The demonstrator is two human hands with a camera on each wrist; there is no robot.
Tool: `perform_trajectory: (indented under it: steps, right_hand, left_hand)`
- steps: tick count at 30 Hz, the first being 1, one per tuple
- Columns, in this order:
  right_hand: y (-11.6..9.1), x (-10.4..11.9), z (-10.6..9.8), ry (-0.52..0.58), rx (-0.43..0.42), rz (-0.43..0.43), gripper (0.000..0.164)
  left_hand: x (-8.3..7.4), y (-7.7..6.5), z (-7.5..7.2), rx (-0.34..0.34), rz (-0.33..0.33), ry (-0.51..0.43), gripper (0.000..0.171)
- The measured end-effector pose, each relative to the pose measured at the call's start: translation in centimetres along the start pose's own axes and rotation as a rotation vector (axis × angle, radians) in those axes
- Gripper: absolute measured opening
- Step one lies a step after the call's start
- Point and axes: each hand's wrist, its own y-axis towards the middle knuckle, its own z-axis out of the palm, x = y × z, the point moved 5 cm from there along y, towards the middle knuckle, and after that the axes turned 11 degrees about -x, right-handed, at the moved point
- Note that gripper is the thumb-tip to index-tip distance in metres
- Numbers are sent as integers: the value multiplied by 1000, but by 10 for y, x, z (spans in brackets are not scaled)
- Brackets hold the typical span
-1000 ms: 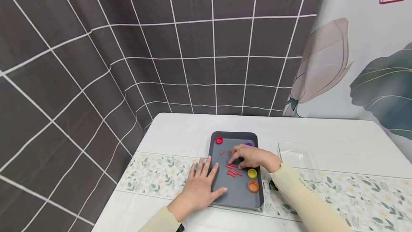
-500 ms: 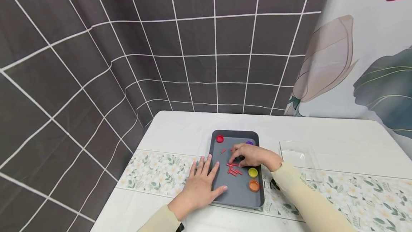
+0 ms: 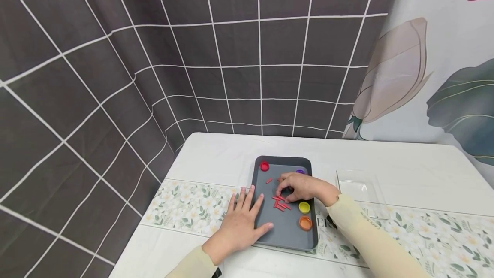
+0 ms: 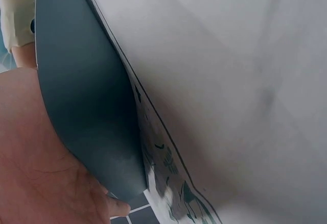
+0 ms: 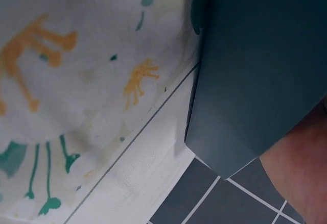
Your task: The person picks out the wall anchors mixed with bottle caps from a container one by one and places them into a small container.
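A grey rectangular tray point(image 3: 283, 235) lies on the table with several small red sticks point(image 3: 281, 207) in its middle. My right hand point(image 3: 298, 185) reaches over its right side, fingers curled down, and pinches a red stick between thumb and fingertips; the hand partly hides the sticks beneath. My left hand point(image 3: 240, 224) rests with spread, straight fingers on the tray's left edge. In the left wrist view my left palm point(image 4: 41, 147) lies against the tray's side wall point(image 4: 92, 81). The right wrist view shows the tray's outer wall point(image 5: 250, 81) and part of my right hand point(image 5: 299, 168).
Inside the tray sit small round cups: red point(image 3: 264, 166), yellow point(image 3: 304, 207), orange point(image 3: 305, 223), and a purple one point(image 3: 300, 171) partly behind my right hand. A clear box point(image 3: 360, 190) stands right of the tray. A dark checked curtain point(image 3: 231, 55) hangs behind the table.
One red stick at my right fingertips has turned to a slant. Both hands stay nearly in place; the whole head view has shifted slightly.
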Motion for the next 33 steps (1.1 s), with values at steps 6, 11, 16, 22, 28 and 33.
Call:
perform_trajectory:
  steps: [6,11,16,22,28,33]
  right_hand:
    - [-1,2,2,-7,-32,-20,16]
    - [-3,3,4,-50,-65,-12,16]
    - [-6,2,6,-106,-98,2,15]
    - [-8,2,6,-104,-161,-8,15]
    - [-12,8,0,0,-298,3,15]
    - [-19,13,-9,114,-426,40,18]
  left_hand:
    - [0,0,-1,-27,10,-13,82]
    - [-1,0,0,-28,8,0,82]
    - [-1,-1,-1,-18,-2,-16,82]
    - [-2,-2,-2,-14,-7,-36,82]
    - [-1,-1,1,-10,-11,-29,83]
    - [1,0,2,-18,-14,-23,83]
